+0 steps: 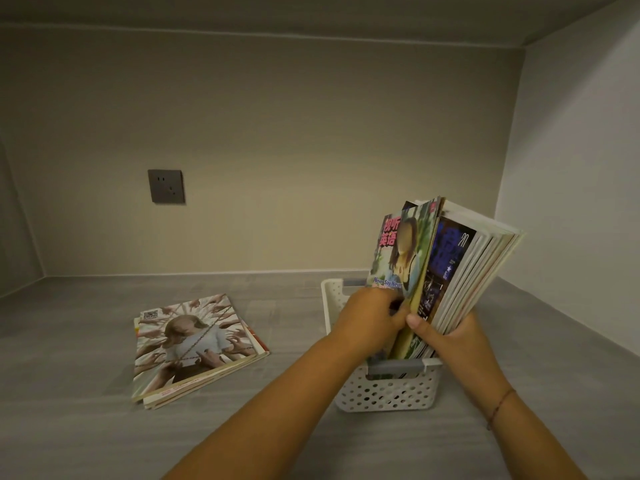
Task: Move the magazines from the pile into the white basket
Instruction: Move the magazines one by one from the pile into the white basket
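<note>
A white perforated basket [388,393] stands on the grey counter at the right. Several magazines stand upright in it, leaning right. My left hand [370,320] grips the green-covered magazine [401,251] at the left of the bundle, low on its edge. My right hand [446,337] holds the thicker bundle of magazines [471,271] from the right, thumb pressed on the dark cover. The pile of remaining magazines [194,348] lies flat on the counter to the left, a cover with a figure and many hands on top.
The grey counter [86,427] sits in a recessed niche with a back wall and a side wall close to the basket on the right. A dark wall socket [166,186] is on the back wall above the pile.
</note>
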{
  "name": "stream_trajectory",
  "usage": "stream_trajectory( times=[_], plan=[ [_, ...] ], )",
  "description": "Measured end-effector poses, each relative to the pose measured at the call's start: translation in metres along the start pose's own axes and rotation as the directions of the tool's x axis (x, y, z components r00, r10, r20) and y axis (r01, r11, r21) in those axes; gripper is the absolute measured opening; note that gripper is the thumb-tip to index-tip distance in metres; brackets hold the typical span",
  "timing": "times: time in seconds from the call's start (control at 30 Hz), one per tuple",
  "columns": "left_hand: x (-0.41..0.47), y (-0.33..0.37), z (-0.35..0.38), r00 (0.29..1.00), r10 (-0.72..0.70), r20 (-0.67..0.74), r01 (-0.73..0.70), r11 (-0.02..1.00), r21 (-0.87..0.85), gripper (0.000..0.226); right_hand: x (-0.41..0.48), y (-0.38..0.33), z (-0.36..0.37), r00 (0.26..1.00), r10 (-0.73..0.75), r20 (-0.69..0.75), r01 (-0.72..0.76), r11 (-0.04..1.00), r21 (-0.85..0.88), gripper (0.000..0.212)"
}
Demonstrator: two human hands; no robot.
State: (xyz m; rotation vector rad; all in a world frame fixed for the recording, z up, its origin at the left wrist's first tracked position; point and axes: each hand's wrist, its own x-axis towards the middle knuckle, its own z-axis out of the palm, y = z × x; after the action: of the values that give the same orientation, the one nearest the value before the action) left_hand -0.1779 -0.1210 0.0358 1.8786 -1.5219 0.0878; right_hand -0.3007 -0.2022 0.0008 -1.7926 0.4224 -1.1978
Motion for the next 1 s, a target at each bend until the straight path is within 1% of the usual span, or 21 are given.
stream_trajectory(
  times=[0.07,0.17,0.2,0.27,0.3,0.33,0.37,0.4,0.43,0.47,0.5,0.53,0.63,0.7,0.73,0.9,1.0],
  plan=[
    [0.001,0.003,0.0,0.999,0.025,-0.041,-0.022,0.998,0.067,0.031,0.0,0.001,-0.001,1.0,0.0,0.004,0.0,1.0,-0.007,0.068],
    [-0.005,0.003,0.001,0.998,0.015,-0.058,-0.011,0.997,0.072,0.031,-0.001,0.001,0.0,1.0,0.012,0.013,-0.012,1.0,-0.012,0.065],
    [-0.011,0.003,0.002,0.999,0.022,-0.037,-0.018,0.995,0.098,0.032,-0.001,0.001,0.0,1.0,0.016,0.012,-0.016,1.0,-0.008,0.063],
    [-0.027,0.001,0.002,0.996,0.071,0.049,-0.078,0.985,0.153,0.034,-0.001,0.0,0.0,1.0,0.017,0.006,-0.017,1.0,-0.007,0.054],
    [-0.034,-0.001,0.0,0.991,0.09,0.1,-0.104,0.984,0.146,0.034,-0.001,-0.001,0.0,1.0,0.018,0.005,-0.018,1.0,-0.006,0.05],
    [-0.04,-0.004,-0.004,0.985,0.086,0.152,-0.102,0.989,0.103,0.032,-0.001,-0.002,0.0,1.0,0.021,0.007,-0.021,1.0,-0.001,0.049],
    [-0.043,-0.007,-0.01,0.978,0.056,0.2,-0.06,0.998,0.013,0.031,-0.001,-0.002,-0.001,1.0,0.022,0.01,-0.023,1.0,0.003,0.051],
    [-0.044,-0.009,-0.016,0.97,0.013,0.243,0.016,0.993,-0.116,0.032,-0.001,-0.001,-0.001,1.0,0.021,0.011,-0.021,1.0,0.006,0.055],
    [-0.041,-0.01,-0.021,0.959,-0.035,0.282,0.108,0.963,-0.246,0.035,-0.001,-0.002,-0.001,1.0,0.016,0.011,-0.016,1.0,0.009,0.06],
    [-0.036,-0.013,-0.023,0.945,-0.076,0.319,0.187,0.925,-0.331,0.04,-0.001,-0.002,-0.001,1.0,0.012,0.013,-0.012,1.0,0.017,0.064],
    [-0.031,-0.014,-0.024,0.931,-0.096,0.353,0.228,0.906,-0.356,0.044,-0.001,-0.003,0.0,1.0,0.009,0.017,-0.01,1.0,0.029,0.066],
    [-0.025,-0.015,-0.022,0.913,-0.086,0.399,0.239,0.905,-0.351,0.051,-0.001,-0.003,0.0,1.0,0.007,0.023,-0.008,0.999,0.041,0.067],
    [-0.015,-0.015,-0.012,0.825,-0.006,0.565,0.208,0.933,-0.294,0.075,0.0,-0.002,-0.001,0.999,0.025,0.021,-0.027,0.996,0.083,0.069],
    [-0.013,-0.017,-0.006,0.81,-0.008,0.587,0.165,0.963,-0.213,0.09,0.0,-0.001,-0.003,0.999,0.049,0.014,-0.051,0.994,0.094,0.071],
    [-0.012,-0.019,-0.005,0.813,-0.008,0.582,0.155,0.967,-0.203,0.093,0.0,-0.001,-0.003,0.998,0.058,0.012,-0.059,0.995,0.086,0.071],
    [-0.014,-0.027,-0.005,0.822,0.016,0.57,0.143,0.962,-0.234,0.084,-0.001,0.002,-0.003,0.997,0.077,-0.011,-0.076,0.996,0.047,0.073],
    [-0.015,-0.026,-0.007,0.821,0.061,0.567,0.139,0.943,-0.302,0.081,0.002,0.002,-0.002,0.997,0.08,0.007,-0.08,0.997,0.013,0.069]
  ],
)
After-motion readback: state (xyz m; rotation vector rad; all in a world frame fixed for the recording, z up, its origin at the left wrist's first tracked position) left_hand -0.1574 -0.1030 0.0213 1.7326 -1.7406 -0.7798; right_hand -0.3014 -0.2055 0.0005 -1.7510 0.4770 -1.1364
